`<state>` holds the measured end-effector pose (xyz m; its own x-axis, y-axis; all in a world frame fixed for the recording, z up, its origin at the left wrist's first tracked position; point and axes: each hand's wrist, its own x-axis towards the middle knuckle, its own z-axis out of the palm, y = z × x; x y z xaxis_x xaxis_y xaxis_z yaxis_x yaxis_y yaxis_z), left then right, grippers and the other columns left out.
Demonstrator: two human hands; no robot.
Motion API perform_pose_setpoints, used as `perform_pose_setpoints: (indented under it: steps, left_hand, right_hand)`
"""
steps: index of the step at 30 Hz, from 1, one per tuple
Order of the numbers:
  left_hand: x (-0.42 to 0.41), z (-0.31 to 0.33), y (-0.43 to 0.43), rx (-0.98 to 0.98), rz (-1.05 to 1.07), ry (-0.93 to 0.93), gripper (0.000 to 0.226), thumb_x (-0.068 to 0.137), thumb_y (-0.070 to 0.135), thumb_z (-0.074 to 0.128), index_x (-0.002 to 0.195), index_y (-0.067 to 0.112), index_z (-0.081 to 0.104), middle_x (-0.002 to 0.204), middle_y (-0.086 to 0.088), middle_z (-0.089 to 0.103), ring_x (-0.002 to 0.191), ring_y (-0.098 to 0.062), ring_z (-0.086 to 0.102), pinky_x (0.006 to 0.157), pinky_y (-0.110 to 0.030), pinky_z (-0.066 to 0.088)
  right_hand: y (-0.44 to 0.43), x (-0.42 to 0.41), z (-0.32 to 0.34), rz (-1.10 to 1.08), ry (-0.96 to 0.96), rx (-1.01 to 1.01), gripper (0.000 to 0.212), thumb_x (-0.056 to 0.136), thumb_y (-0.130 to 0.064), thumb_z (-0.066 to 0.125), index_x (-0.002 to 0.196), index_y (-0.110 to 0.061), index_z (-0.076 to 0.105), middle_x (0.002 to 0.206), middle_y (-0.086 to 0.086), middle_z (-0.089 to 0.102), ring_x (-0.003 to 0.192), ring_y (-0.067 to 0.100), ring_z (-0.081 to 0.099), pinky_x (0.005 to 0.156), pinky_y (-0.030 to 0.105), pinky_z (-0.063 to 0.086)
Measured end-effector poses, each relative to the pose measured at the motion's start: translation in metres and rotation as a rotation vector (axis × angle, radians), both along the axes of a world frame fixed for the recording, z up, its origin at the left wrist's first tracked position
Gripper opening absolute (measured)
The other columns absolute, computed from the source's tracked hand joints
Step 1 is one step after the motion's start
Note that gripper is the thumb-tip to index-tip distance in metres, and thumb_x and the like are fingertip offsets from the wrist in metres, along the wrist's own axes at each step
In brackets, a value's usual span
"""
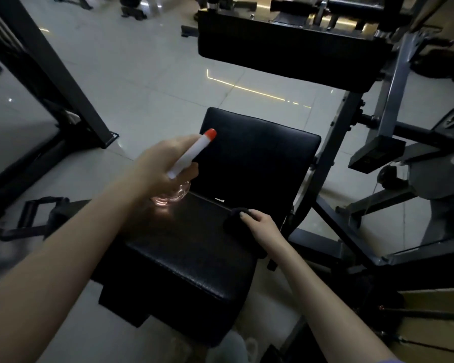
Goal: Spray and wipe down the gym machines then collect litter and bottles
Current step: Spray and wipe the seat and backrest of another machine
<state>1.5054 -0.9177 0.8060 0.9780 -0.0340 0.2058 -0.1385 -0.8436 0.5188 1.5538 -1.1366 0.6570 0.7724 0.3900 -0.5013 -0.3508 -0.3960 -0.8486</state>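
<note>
Clear plastic spray bottle, white head tipped orange, sits gripped in our left hand over the black seat pad; to the right, our right hand pinches a dark cloth against the pad's edge.

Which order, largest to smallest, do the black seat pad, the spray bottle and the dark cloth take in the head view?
1. black seat pad, clearly largest.
2. spray bottle, in the left hand, nearer the camera.
3. dark cloth, partly hidden under the right hand, so this rank is unsure.
</note>
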Motion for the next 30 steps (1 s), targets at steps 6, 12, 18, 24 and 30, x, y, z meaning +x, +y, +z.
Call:
perform_pose_setpoints:
  steps: [6,12,18,24,30]
  left_hand:
    - [0.0,-0.009,0.011,-0.025,0.07,-0.093,0.045,0.08,0.017,0.051,0.124,0.007,0.052,0.103,-0.018,0.064,0.082,-0.033,0.061,0.072,-0.045,0.052]
    - [0.003,-0.01,0.02,-0.085,0.18,-0.113,0.036,0.076,0.02,0.049,0.108,0.006,0.055,0.092,-0.017,0.062,0.072,-0.033,0.056,0.068,-0.048,0.049]
    - [0.003,-0.01,0.023,-0.088,0.223,-0.131,0.035,0.077,0.021,0.048,0.108,0.007,0.054,0.078,-0.011,0.058,0.065,-0.027,0.053,0.063,-0.042,0.045]
    - [0.001,-0.014,0.027,-0.125,0.218,-0.19,0.037,0.078,0.023,0.047,0.109,0.002,0.054,0.08,-0.013,0.057,0.064,-0.022,0.05,0.06,-0.032,0.043]
    - [0.001,-0.006,0.037,-0.125,0.148,-0.229,0.033,0.083,0.024,0.047,0.108,0.004,0.054,0.083,-0.009,0.058,0.071,-0.024,0.056,0.066,-0.041,0.051]
  right_hand:
    - [-0.006,-0.023,0.015,0.009,-0.032,0.037,0.021,0.094,-0.026,0.056,0.107,-0.013,0.067,0.099,0.005,0.068,0.092,0.019,0.065,0.071,0.026,0.051]
    - [-0.013,-0.037,0.039,0.081,-0.015,0.134,0.018,0.093,-0.023,0.057,0.106,-0.015,0.067,0.097,0.001,0.069,0.09,0.015,0.066,0.07,0.023,0.049]
    - [-0.008,-0.045,0.056,0.152,-0.024,0.104,0.02,0.095,-0.023,0.055,0.11,-0.019,0.066,0.107,0.004,0.069,0.098,0.017,0.066,0.081,0.028,0.054]
    - [0.008,-0.05,0.079,0.27,-0.079,-0.039,0.017,0.094,-0.026,0.055,0.108,-0.031,0.064,0.109,0.0,0.068,0.099,0.012,0.064,0.091,0.029,0.051]
    - [0.028,-0.069,0.119,0.333,-0.212,-0.137,0.02,0.096,-0.022,0.052,0.113,-0.024,0.063,0.099,-0.015,0.064,0.086,-0.005,0.058,0.07,0.003,0.041]
